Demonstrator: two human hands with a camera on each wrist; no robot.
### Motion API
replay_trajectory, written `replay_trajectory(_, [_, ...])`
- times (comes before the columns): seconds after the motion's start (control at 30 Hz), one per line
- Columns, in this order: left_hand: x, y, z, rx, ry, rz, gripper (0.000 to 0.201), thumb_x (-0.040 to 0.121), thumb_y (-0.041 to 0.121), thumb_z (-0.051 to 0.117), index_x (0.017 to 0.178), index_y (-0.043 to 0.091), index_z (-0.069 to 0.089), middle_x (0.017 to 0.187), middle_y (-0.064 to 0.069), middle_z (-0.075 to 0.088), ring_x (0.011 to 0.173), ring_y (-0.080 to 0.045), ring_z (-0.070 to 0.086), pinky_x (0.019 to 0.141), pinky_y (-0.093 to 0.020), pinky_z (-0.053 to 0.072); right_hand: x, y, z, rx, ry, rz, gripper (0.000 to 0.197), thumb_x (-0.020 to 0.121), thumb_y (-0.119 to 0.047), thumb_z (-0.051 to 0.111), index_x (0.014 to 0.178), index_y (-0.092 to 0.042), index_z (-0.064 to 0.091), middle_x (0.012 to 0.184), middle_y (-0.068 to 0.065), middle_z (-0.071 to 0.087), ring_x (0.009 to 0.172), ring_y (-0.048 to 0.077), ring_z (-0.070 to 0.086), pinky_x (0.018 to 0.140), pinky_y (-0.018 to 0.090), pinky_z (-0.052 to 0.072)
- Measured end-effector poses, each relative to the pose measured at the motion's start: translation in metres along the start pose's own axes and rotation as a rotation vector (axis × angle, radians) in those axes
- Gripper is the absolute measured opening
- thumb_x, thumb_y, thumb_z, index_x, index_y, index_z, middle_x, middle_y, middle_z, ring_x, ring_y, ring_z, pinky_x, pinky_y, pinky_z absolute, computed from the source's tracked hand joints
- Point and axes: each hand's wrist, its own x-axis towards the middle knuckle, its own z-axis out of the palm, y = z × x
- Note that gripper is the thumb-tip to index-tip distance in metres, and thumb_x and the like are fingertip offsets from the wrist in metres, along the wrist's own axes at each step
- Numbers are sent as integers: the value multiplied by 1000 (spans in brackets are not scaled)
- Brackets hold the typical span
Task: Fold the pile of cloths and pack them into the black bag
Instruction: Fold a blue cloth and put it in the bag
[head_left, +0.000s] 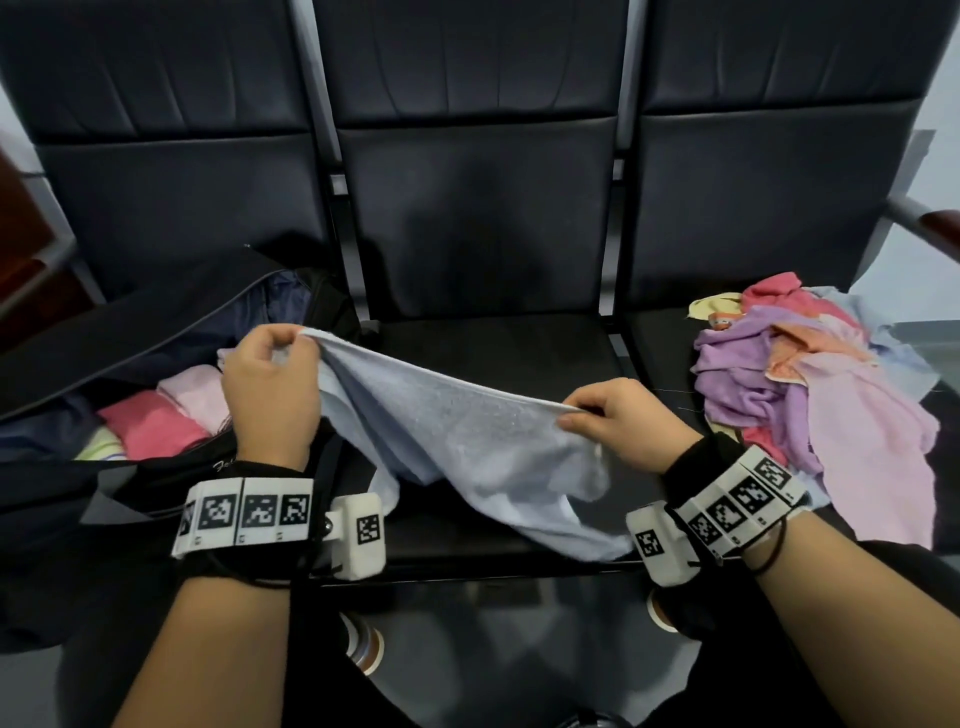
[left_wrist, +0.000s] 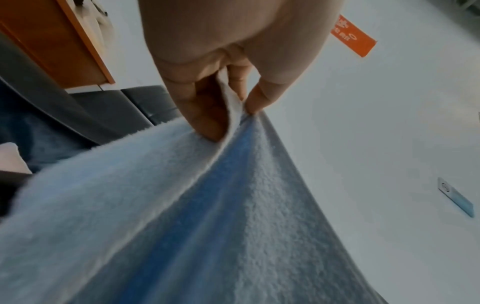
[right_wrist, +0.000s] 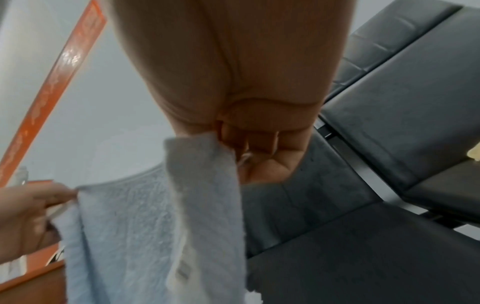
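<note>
Both hands pinching light-blue cloth (head_left: 467, 431), long edge running from left hand (head_left: 270, 384) at 10 o'clock to right hand (head_left: 623, 421) at 3, black bag (head_left: 130, 338) lying nearer the left.

Head cam looks down and forward over the bench (head_left: 498, 358), seats running left to right, both wrists near the bottom edge. Each wrist cam sits super close under its palm, angled up past the fingers toward the wall. All three catch the light blue cloth (head_left: 467, 431).
</note>
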Motion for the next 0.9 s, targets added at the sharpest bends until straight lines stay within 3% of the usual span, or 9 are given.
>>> replay_trajectory(0.17, [7, 3, -5, 44, 59, 40, 10, 84, 19, 57, 86, 17, 67, 87, 1, 66, 86, -11, 59, 88, -38, 52, -1, 6, -8, 55, 142, 9, 26, 89, -20, 71, 75, -42, 67, 74, -24, 69, 69, -4, 63, 65, 10, 44])
replay_trajectory(0.27, [11, 6, -4, 51, 108, 36, 10, 84, 21, 56, 86, 17, 66, 88, 0, 65, 86, -12, 58, 89, -40, 52, -5, 11, -11, 141, 171, 62, 21, 90, -16, 71, 80, -35, 71, 64, -17, 67, 49, 1, 57, 53, 17, 44])
replay_trajectory(0.37, [11, 12, 3, 69, 84, 33, 11, 85, 22, 56, 87, 17, 66, 89, 1, 66, 87, -12, 58, 89, -39, 52, -11, 4, -16, 325, 170, 66, 15, 91, -13, 69, 99, -25, 73, 54, -6, 60, 45, 7, 51, 46, 26, 45])
replay_trajectory(0.43, [5, 20, 13, 74, 13, 67, 11, 85, 21, 56, 87, 19, 66, 92, 3, 66, 90, -12, 59, 87, -31, 49, -13, -11, -19, 469, 169, 10, 19, 92, -10, 68, 104, -23, 74, 55, -4, 57, 47, 11, 50, 44, 25, 46])
replay_trajectory(0.5, [-4, 30, 26, 81, -102, 144, 10, 85, 18, 56, 86, 23, 65, 91, 5, 67, 88, -7, 58, 81, -19, 42, -12, -33, -22, 641, 169, -69, 19, 91, -7, 67, 97, -21, 78, 64, 0, 64, 52, 11, 55, 45, 23, 47])
replay_trajectory(0.67, [-27, 41, 54, 114, -496, 269, 24, 91, 6, 57, 87, 29, 64, 95, 9, 64, 85, 3, 58, 76, -8, 41, -6, -74, -20, 914, 20, -166, 17, 90, -8, 63, 97, -13, 77, 78, 9, 71, 61, 18, 64, 54, 26, 53])
replay_trajectory(0.73, [-30, 35, 55, 167, -599, 263, 26, 95, 2, 51, 93, 23, 66, 102, 5, 62, 86, 3, 56, 73, -6, 41, -6, -76, -17, 886, -42, -126, 23, 91, -3, 57, 102, -10, 76, 83, 6, 72, 70, 16, 66, 61, 28, 56])
replay_trajectory(0.8, [-34, 27, 51, 191, -672, 260, 26, 97, 1, 49, 98, 21, 66, 104, 6, 62, 93, 4, 56, 79, -7, 42, -6, -75, -12, 783, -109, -100, 35, 91, 8, 49, 110, -8, 73, 88, 2, 74, 79, 16, 70, 68, 32, 57])
replay_trajectory(0.9, [-38, 22, 44, 151, -720, 241, 27, 95, 4, 55, 103, 28, 65, 102, 14, 65, 93, 3, 60, 79, -17, 45, -6, -76, -2, 611, -129, -113, 34, 90, 9, 53, 111, -12, 71, 90, 4, 76, 84, 24, 74, 65, 30, 55])
